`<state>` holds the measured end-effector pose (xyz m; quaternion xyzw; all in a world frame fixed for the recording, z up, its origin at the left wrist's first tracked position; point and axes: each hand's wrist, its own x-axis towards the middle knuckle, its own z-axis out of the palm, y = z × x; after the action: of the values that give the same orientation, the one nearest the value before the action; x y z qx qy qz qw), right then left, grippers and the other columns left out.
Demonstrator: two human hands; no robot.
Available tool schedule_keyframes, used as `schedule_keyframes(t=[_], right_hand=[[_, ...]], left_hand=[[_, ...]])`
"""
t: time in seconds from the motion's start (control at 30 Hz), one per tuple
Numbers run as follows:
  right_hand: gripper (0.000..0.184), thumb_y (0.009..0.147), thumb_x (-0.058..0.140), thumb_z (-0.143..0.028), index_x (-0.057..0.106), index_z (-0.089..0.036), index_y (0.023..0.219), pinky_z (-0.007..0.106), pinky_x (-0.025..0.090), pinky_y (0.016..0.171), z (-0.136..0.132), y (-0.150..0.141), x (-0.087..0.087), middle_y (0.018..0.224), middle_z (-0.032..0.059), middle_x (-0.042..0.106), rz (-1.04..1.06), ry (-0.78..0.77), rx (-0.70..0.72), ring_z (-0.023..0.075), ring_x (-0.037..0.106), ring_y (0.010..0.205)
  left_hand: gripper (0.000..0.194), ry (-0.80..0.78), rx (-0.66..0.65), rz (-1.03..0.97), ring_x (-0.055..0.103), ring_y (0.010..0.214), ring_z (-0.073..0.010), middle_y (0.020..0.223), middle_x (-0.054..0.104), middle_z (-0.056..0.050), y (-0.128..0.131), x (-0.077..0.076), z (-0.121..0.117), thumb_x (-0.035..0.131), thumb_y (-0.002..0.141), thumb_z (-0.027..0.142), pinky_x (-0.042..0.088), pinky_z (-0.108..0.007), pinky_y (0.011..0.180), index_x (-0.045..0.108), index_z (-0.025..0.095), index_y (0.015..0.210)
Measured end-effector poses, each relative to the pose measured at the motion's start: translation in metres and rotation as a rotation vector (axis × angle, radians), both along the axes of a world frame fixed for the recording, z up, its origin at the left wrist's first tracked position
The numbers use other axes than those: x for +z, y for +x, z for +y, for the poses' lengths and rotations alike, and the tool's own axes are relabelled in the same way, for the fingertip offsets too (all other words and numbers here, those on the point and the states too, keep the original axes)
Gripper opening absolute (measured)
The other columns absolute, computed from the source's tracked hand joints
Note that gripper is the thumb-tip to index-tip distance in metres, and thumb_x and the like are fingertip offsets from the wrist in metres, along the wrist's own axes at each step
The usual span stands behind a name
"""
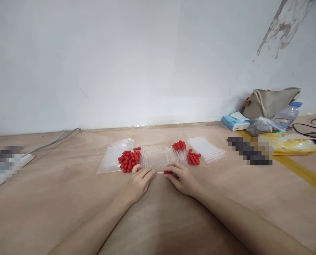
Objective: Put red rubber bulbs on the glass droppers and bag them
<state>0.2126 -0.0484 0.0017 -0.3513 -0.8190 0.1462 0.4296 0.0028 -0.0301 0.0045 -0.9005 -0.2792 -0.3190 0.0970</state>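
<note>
Close to me on the table, my left hand (140, 180) pinches one end of a thin clear dropper tube (160, 173). At the tube's other end, my right hand (181, 177) has its fingers closed on a red rubber bulb (168, 172); whether the bulb is fully on the tube cannot be made out. Just beyond my hands lies a row of clear tubes (154, 158). A heap of loose red bulbs (129, 161) sits left of the row. Right of it are tubes with red bulbs on them (179, 145) and a smaller group of red bulbs (194, 158).
Clear plastic bags (111, 156) lie at the left, with another stack of bags (206, 149) at the right. Farther right are a tissue pack (234, 121), a grey bag (273, 102), a yellow package (296, 145) and black cables (310, 130). A grey cable (54, 141) runs at far left.
</note>
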Motion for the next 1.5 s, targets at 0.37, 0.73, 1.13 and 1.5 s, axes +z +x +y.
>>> schedule_keyframes(t=[0.37, 0.73, 1.13, 1.5], right_hand=[[0.017, 0.085, 0.042, -0.017, 0.057, -0.019, 0.094, 0.025, 0.046, 0.069, 0.0024, 0.0029, -0.0038, 0.084, 0.005, 0.061, -0.042, 0.027, 0.046, 0.0129, 0.055, 0.077], [0.016, 0.084, 0.042, -0.019, 0.057, -0.016, 0.09, 0.025, 0.045, 0.063, 0.0013, 0.0038, -0.0053, 0.077, 0.006, 0.059, -0.153, 0.182, 0.011, 0.0137, 0.052, 0.07], [0.017, 0.085, 0.042, -0.023, 0.058, -0.018, 0.09, 0.027, 0.039, 0.061, 0.0013, 0.0008, -0.0007, 0.073, 0.0056, 0.06, -0.308, 0.284, -0.072, 0.0155, 0.053, 0.067], [0.019, 0.085, 0.043, -0.025, 0.058, -0.017, 0.093, 0.028, 0.035, 0.059, 0.005, -0.0025, -0.0036, 0.074, 0.0043, 0.061, -0.406, 0.343, -0.071, 0.0148, 0.052, 0.067]], left_hand=[[0.026, 0.047, -0.099, -0.003, 0.054, 0.068, -0.013, 0.083, 0.063, -0.006, -0.0017, -0.0065, 0.0035, 0.037, 0.086, 0.008, 0.032, -0.031, 0.068, 0.052, 0.015, 0.106], [0.026, 0.027, -0.11, 0.056, 0.056, 0.07, -0.0132, 0.085, 0.064, -0.006, -0.0027, -0.0034, 0.0023, 0.035, 0.087, 0.009, 0.03, -0.03, 0.066, 0.051, 0.014, 0.107], [0.024, 0.049, -0.089, 0.082, 0.057, 0.073, -0.0149, 0.087, 0.064, -0.007, 0.0006, -0.0058, -0.0012, 0.036, 0.088, 0.011, 0.033, -0.03, 0.066, 0.052, 0.015, 0.105], [0.023, 0.061, -0.098, 0.067, 0.058, 0.073, -0.0156, 0.087, 0.065, -0.007, 0.0026, -0.0069, 0.0001, 0.036, 0.087, 0.01, 0.035, -0.03, 0.065, 0.054, 0.015, 0.101]])
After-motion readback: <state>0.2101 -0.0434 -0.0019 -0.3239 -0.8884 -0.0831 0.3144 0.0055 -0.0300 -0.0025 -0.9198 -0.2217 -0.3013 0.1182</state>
